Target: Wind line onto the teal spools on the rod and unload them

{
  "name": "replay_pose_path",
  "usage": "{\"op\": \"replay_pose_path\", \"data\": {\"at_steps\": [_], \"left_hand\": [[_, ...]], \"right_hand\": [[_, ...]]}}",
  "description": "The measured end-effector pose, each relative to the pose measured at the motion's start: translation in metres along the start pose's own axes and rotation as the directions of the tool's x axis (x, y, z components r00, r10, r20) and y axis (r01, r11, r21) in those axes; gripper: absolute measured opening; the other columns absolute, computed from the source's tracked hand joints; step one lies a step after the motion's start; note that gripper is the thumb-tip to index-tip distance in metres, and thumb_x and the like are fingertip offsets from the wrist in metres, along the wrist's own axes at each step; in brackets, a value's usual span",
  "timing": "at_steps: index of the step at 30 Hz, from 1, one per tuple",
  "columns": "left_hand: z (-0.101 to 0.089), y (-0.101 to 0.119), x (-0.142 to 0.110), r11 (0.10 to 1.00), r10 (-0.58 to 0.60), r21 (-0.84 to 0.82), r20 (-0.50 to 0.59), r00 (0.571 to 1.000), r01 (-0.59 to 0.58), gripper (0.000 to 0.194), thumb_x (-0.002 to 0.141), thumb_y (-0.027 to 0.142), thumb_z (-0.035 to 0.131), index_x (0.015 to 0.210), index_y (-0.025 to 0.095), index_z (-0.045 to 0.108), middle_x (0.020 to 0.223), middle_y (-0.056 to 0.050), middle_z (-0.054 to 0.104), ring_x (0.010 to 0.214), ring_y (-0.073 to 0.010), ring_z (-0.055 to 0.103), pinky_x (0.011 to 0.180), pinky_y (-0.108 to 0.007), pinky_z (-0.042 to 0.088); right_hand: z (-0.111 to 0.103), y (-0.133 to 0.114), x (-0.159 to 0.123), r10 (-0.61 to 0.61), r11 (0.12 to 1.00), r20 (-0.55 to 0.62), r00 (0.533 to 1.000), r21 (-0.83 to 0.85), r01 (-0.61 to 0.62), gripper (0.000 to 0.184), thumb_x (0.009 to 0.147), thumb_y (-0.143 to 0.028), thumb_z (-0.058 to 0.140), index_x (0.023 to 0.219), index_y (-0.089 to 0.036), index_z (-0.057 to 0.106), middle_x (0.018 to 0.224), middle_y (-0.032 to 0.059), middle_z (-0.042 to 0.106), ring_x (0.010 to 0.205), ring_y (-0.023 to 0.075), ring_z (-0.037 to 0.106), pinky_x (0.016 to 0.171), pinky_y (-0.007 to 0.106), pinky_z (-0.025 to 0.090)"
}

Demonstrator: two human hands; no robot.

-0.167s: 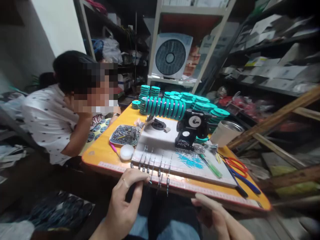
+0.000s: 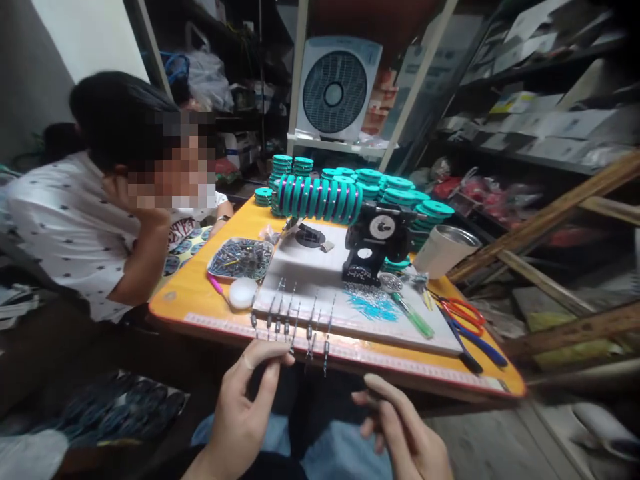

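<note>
My left hand is below the front edge of the orange table, thumb and forefinger pinched on a thin rig line hanging from the white board. Several such lines with small weights lie across the board's front edge. My right hand hovers lower right, fingers loosely curled with the forefinger out, nothing visible in it. A pile of small blue pieces lies on the board.
A black winding device stands behind teal spools. A tray of small parts, white round pad, grey cup, green tool and red and blue pliers are around. A person in a white shirt sits left.
The view shifted a little; my right hand has moved left and its fingers curled more. My left hand keeps its pinch at the table's edge.
</note>
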State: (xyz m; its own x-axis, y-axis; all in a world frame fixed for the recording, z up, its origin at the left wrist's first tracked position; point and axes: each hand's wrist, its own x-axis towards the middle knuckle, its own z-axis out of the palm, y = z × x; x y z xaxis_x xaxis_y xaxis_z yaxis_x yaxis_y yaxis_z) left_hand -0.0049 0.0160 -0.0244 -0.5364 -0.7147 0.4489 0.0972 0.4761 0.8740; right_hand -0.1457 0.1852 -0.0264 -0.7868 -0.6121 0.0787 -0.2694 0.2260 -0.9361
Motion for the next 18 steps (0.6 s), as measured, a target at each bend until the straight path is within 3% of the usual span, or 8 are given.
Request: {"op": "replay_pose_path", "data": {"at_steps": [4, 9, 13, 18], "left_hand": [[0.001, -0.007, -0.015, 0.987, -0.16, 0.013, -0.009, 0.987, 0.16, 0.022, 0.091, 0.02, 0.049, 0.109, 0.029, 0.058, 0.094, 0.002, 0.067, 0.09, -0.0123, 0.065, 0.083, -0.024, 0.05], [-0.003, -0.007, -0.02, 0.993, -0.107, 0.053, -0.011, 0.994, 0.107, 0.022, 0.09, 0.018, 0.05, 0.107, 0.03, 0.059, 0.093, 0.004, 0.067, 0.085, -0.0098, 0.066, 0.079, -0.018, 0.05], [-0.003, -0.01, -0.018, 0.991, -0.042, 0.126, 0.01, 0.999, 0.04, 0.025, 0.089, 0.015, 0.051, 0.109, 0.03, 0.057, 0.096, 0.003, 0.067, 0.087, -0.0092, 0.065, 0.081, -0.017, 0.05], [0.002, -0.021, -0.017, 0.988, -0.087, 0.129, 0.059, 0.994, 0.079, 0.025, 0.09, 0.015, 0.05, 0.11, 0.029, 0.056, 0.099, 0.002, 0.065, 0.091, -0.0099, 0.065, 0.083, -0.019, 0.052]], "right_hand": [[0.026, 0.001, 0.015, -0.023, 1.0, 0.064, 0.998, 0.023, 0.021, 0.035, 0.081, -0.045, 0.062, 0.105, -0.021, 0.054, 0.089, 0.0073, 0.072, 0.072, 0.0188, 0.069, 0.06, 0.026, 0.057], [0.052, -0.001, 0.031, -0.103, 0.995, 0.006, 0.995, -0.011, 0.103, 0.022, 0.084, -0.037, 0.061, 0.097, -0.022, 0.052, 0.078, 0.0016, 0.07, 0.066, 0.0145, 0.068, 0.061, 0.023, 0.056], [0.05, -0.003, 0.024, -0.002, 0.989, -0.077, 0.997, 0.149, 0.014, 0.023, 0.081, -0.038, 0.064, 0.092, -0.023, 0.051, 0.075, 0.0001, 0.067, 0.062, 0.0141, 0.067, 0.057, 0.023, 0.057], [0.036, -0.008, 0.012, 0.11, 0.955, -0.118, 0.987, 0.288, -0.072, 0.03, 0.072, -0.037, 0.072, 0.089, -0.023, 0.051, 0.074, -0.0008, 0.066, 0.062, 0.0141, 0.067, 0.052, 0.02, 0.055]]}}
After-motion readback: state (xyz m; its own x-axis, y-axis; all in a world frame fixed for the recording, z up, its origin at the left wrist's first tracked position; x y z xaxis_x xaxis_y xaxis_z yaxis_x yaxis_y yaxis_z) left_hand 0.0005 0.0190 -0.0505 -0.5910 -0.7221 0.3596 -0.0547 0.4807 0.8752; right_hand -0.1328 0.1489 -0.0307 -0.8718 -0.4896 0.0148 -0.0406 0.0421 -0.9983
